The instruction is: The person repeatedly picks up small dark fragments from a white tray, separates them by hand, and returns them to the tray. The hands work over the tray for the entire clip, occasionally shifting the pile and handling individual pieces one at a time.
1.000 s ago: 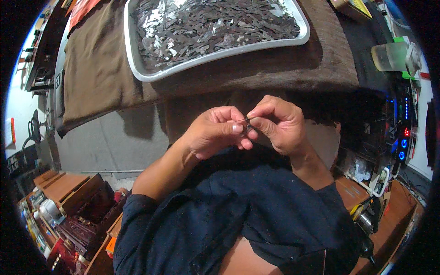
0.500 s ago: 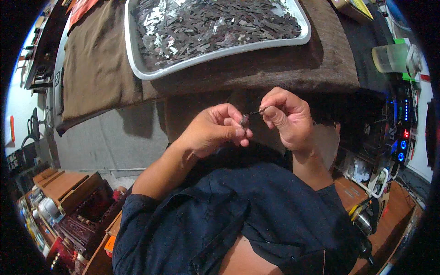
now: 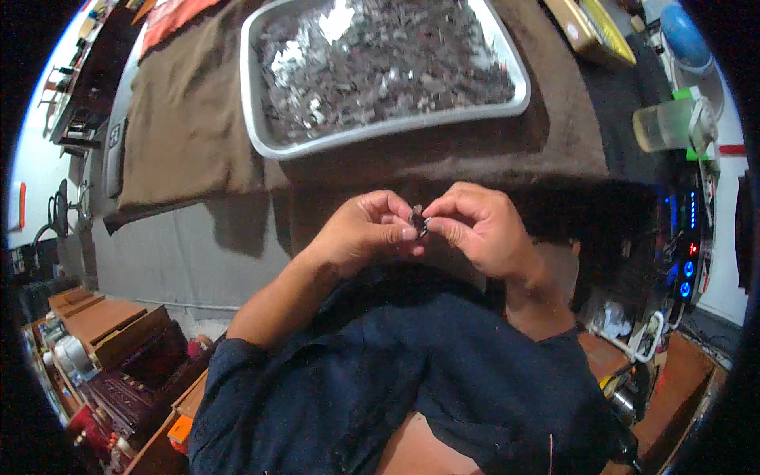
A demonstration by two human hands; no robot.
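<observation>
Between my two hands, in front of my lap, is a small dark piece (image 3: 417, 217) whose kind I cannot make out. My left hand (image 3: 372, 229) pinches it between thumb and fingers. From the other side, the thumb and forefinger of my right hand (image 3: 473, 226) close on its edge, so the fingertips of both hands nearly meet. Beyond the hands, on a brown cloth (image 3: 182, 119), stands a white tray (image 3: 396, 125) filled with many thin dark slivers (image 3: 388, 67) and some shiny pale ones.
A clear pitcher (image 3: 663, 127) stands at the right, above a dark device with blue lights (image 3: 690, 269). A yellow-edged box (image 3: 594, 32) lies at the far right of the cloth. Wooden boxes (image 3: 111, 321) and a drawer-like shelf are at the lower left.
My right hand has come down and left, closer to my left hand; the thin dark strand stretched between them is no longer drawn out. The whole view has shifted slightly.
</observation>
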